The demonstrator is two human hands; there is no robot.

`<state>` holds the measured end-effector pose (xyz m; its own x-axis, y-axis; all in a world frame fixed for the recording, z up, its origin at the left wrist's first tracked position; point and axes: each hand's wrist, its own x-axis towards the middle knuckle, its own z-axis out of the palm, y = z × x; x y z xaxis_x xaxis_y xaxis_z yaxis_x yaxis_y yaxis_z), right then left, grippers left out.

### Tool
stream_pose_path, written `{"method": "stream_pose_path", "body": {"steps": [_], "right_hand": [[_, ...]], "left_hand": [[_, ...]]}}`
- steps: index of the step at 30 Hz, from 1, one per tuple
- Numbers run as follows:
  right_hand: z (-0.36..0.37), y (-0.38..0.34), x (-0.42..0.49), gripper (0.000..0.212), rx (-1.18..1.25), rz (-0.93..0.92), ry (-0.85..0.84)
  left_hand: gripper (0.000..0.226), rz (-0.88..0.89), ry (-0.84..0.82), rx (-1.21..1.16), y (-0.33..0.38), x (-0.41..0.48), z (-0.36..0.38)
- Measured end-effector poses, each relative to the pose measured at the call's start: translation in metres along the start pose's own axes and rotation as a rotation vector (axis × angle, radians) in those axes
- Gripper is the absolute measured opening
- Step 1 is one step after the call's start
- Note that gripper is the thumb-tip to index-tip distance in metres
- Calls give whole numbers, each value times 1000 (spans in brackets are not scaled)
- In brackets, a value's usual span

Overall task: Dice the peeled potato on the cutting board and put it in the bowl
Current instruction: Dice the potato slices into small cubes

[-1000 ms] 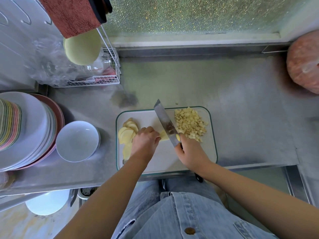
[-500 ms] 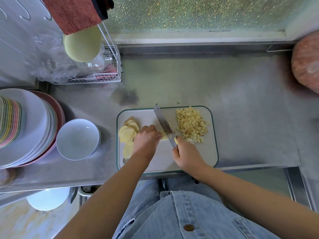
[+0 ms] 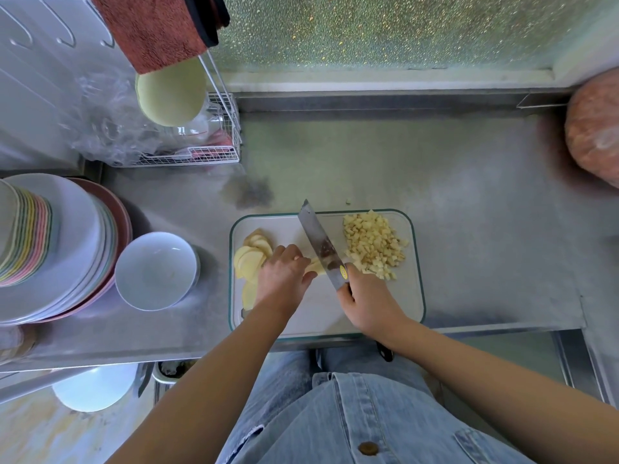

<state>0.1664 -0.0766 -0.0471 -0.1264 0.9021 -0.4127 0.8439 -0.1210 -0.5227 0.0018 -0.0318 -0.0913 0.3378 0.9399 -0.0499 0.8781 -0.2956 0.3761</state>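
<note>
A green-rimmed cutting board [image 3: 405,309] lies on the steel counter. My right hand [image 3: 368,298] is shut on a knife [image 3: 318,244] whose blade crosses the board's middle, tip pointing away. My left hand [image 3: 283,274] presses down on potato strips [image 3: 316,264] right beside the blade. A fan of pale potato slices [image 3: 249,257] lies at the board's left end, partly under my left hand. A heap of diced potato [image 3: 373,244] sits at the board's right end. The white bowl [image 3: 155,271] stands empty on the counter, left of the board.
A stack of plates [image 3: 57,246] crowds the left edge beside the bowl. A wire rack [image 3: 214,139] with plastic wrap and a pale green bowl stands at the back left. A reddish round object [image 3: 596,125] sits far right. One potato crumb [image 3: 348,201] lies behind the board.
The knife blade has edged a little to the left toward my left hand, chopping the strips. My left hand stays on the potato. The diced heap is much the same.
</note>
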Motion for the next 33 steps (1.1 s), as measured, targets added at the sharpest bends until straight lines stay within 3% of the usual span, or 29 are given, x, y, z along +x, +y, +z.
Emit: {"method": "stream_pose_path", "body": {"steps": [3,15,23,27,33], "right_hand": [[2,-2,0,2,-22,12,-37],[22,-3,-2,36,-47,48,14],[10,-2,3,20,53,28,68],[5,-7,-2,6,30,-27,13],[14,-7,1,9,-19,-4,-28]], "left_hand": [[24,-22,2,6,1,0,1],[24,-40,6,35,-1,2,4],[35,-22,-11,79,-6,-3,-2],[32,-22,-13,96,-10,-5,-1],[27,-36,-7,90,-8,-2,2]]}}
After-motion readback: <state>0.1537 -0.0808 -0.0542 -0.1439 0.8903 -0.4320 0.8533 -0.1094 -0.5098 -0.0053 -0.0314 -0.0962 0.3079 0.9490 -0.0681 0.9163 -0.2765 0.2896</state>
